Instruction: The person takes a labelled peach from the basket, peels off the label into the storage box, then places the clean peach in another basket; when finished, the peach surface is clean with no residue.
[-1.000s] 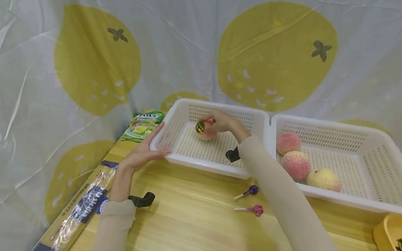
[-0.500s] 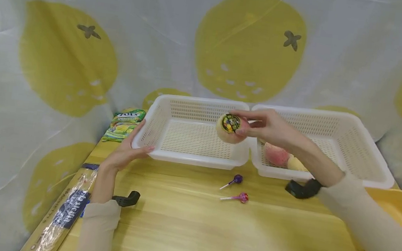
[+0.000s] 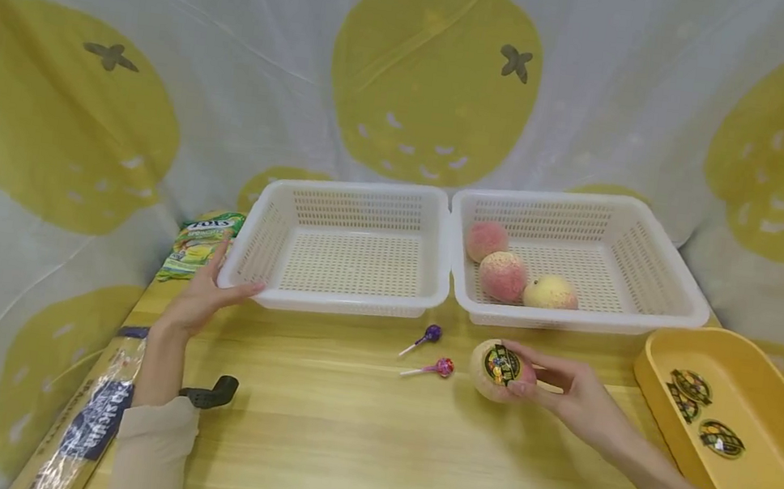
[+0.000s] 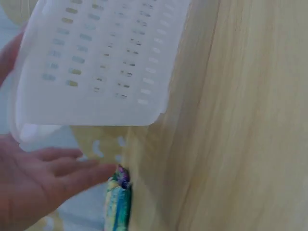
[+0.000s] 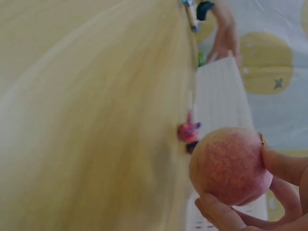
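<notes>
My right hand [image 3: 567, 397] pinches a peach [image 3: 483, 378] between thumb and fingers above the wooden table. A dark round sticker with a fruit print [image 3: 502, 365] lies on the peach's upper side. The right wrist view shows the pink side of this peach [image 5: 231, 166]. My left hand [image 3: 190, 301] is at the near left corner of the left white basket [image 3: 341, 301]. Its thumb touches the front rim, while the fingers stretch straight along the outer left end. The left wrist view shows those straight fingers [image 4: 72, 173] beside the basket wall.
A second white basket [image 3: 588, 319] holds three peaches [image 3: 503, 276]. A purple lollipop [image 3: 432, 333] and a red one [image 3: 445, 367] lie in front. At right, a yellow tray [image 3: 781, 423] holds dark stickers [image 3: 722, 438]. A green bag [image 3: 197, 245] and a spaghetti pack [image 3: 94, 420] lie left.
My right hand has lifted the stickered peach out of the left basket and carried it right and nearer, over the table. My left hand stays at the basket corner. The head view has turned right.
</notes>
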The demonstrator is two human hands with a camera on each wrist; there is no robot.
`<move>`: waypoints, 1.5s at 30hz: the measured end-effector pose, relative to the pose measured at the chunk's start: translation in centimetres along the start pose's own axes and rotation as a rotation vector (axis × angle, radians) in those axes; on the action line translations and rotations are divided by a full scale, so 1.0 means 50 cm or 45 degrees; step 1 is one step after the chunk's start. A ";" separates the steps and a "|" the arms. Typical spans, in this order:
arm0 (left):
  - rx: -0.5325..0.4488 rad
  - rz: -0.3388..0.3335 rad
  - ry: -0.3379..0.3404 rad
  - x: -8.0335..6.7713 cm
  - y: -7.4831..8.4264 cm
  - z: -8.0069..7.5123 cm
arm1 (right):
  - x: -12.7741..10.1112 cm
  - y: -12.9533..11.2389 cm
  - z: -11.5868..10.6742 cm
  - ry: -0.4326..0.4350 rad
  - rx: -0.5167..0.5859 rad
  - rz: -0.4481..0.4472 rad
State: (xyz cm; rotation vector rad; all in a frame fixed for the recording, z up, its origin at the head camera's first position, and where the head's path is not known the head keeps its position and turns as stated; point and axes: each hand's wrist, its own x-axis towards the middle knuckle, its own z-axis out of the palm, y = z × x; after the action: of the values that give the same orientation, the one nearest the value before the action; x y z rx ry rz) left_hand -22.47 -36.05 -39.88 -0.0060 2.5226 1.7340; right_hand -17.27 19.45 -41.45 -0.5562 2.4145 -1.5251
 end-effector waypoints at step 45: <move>-0.028 0.328 -0.549 -0.033 0.169 0.685 | -0.024 0.059 -0.008 0.344 -0.028 0.049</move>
State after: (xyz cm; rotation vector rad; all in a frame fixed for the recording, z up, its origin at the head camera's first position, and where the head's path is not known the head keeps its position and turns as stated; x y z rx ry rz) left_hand -19.04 -1.13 -44.08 0.6441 2.2591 1.6240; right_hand -16.91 21.45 -43.95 -0.3229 2.6245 -1.6528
